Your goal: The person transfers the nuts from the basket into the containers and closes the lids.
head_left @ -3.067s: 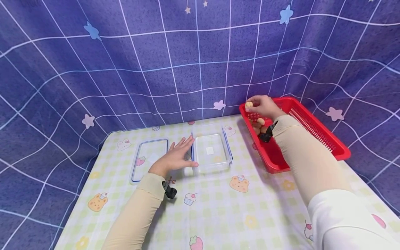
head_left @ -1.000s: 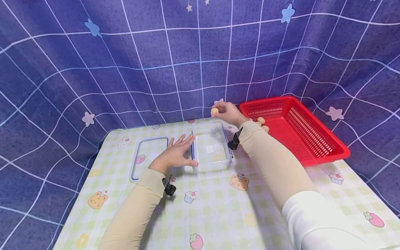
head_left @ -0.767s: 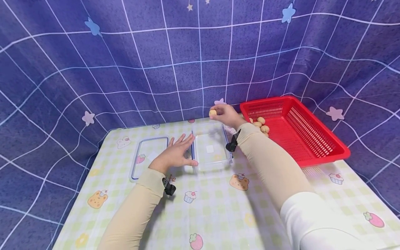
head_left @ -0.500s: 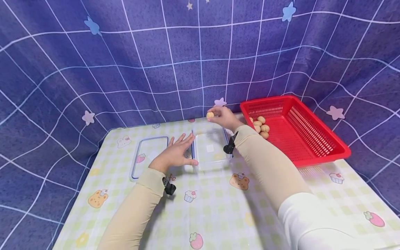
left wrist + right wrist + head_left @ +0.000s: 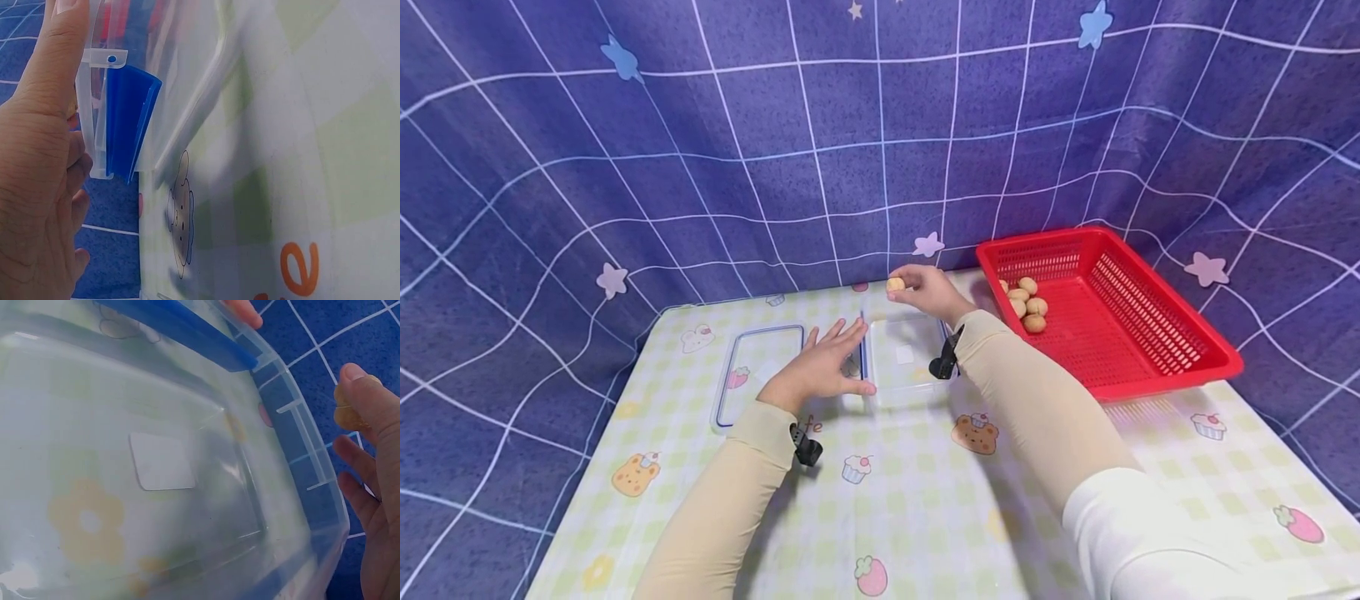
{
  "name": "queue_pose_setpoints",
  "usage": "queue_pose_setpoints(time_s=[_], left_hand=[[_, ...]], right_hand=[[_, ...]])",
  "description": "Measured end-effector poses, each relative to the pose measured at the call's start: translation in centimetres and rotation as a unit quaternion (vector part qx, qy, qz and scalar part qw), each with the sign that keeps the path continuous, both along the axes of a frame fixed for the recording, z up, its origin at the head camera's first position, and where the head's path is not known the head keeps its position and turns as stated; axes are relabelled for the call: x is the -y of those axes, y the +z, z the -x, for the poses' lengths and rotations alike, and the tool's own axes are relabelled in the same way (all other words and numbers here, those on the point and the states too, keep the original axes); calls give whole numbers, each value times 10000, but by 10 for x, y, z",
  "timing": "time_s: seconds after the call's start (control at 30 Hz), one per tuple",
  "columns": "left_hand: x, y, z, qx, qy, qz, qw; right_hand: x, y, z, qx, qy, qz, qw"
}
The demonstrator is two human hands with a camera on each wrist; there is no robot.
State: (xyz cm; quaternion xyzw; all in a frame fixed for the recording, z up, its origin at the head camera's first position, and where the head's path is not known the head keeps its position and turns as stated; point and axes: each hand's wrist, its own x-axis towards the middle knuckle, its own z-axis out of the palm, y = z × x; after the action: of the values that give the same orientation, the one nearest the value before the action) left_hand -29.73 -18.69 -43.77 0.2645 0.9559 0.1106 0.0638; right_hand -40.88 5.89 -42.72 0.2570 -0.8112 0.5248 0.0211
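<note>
My right hand (image 5: 931,292) pinches a walnut (image 5: 895,285) between thumb and fingertips, above the far end of a clear plastic box (image 5: 917,396). In the right wrist view the tan, seamed walnut (image 5: 347,407) is held just beyond the box's rim (image 5: 315,447). My left hand (image 5: 820,371) rests with spread, fairly straight fingers against the box's left side, thumb at its near corner. Seen from the left wrist, that hand (image 5: 37,181) lies beside a blue clip flap (image 5: 130,119) on the box. Through the box's bottom the tablecloth and a white square label (image 5: 904,355) show.
A red plastic basket (image 5: 1120,333) stands at the right with several walnuts (image 5: 1034,308) in its left end. Left of my left hand lies a clear lid (image 5: 760,367) with a blue seal. A patterned cloth (image 5: 925,517) covers the table; a blue curtain (image 5: 737,142) hangs behind.
My right hand has carried the walnut leftward out of the red basket to the box, and has lowered slightly in the last second. The left hand has stayed at the box's side.
</note>
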Motion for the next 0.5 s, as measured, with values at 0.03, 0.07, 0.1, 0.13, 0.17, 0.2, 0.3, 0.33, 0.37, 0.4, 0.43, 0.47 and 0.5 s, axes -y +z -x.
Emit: queue_pose_setpoints(time_s=[0.03, 0.07, 0.1, 0.13, 0.17, 0.2, 0.3, 0.33, 0.37, 0.4, 0.43, 0.47, 0.5], left_hand=[[0, 0, 0, 0, 2, -24, 10000], [0, 0, -1, 3, 10, -35, 10000], [0, 1, -1, -2, 13, -48, 10000], [0, 0, 0, 1, 24, -53, 10000], [0, 1, 0, 5, 33, -52, 10000], [0, 1, 0, 13, 46, -45, 10000], [0, 0, 2, 18, 54, -38, 10000], [0, 0, 2, 19, 48, -38, 10000], [0, 0, 2, 17, 41, -32, 10000], [-1, 0, 2, 14, 33, -21, 10000], [-1, 0, 2, 11, 26, -15, 10000], [-1, 0, 2, 13, 21, -6, 10000], [-1, 0, 1, 16, 25, 12, 10000]], right_hand=[[1, -1, 0, -42, -23, 40, 10000], [2, -1, -1, -104, -28, 70, 9999], [4, -2, -1, -163, -22, 93, 9998], [5, -2, -1, -199, -3, 128, 9997], [6, -3, -2, -241, 5, 128, 9996], [8, -3, -2, -231, 34, 131, 9996], [10, -6, -3, -193, 111, 95, 9997], [11, -7, -3, -159, 109, 73, 9998], [11, -8, -3, -124, 101, 48, 9999], [11, -9, -3, -95, 101, 39, 9999], [11, -11, -3, -79, 95, 33, 9999], [12, -12, -4, -53, 90, 46, 9999], [12, -13, -4, -32, 78, 52, 10000]])
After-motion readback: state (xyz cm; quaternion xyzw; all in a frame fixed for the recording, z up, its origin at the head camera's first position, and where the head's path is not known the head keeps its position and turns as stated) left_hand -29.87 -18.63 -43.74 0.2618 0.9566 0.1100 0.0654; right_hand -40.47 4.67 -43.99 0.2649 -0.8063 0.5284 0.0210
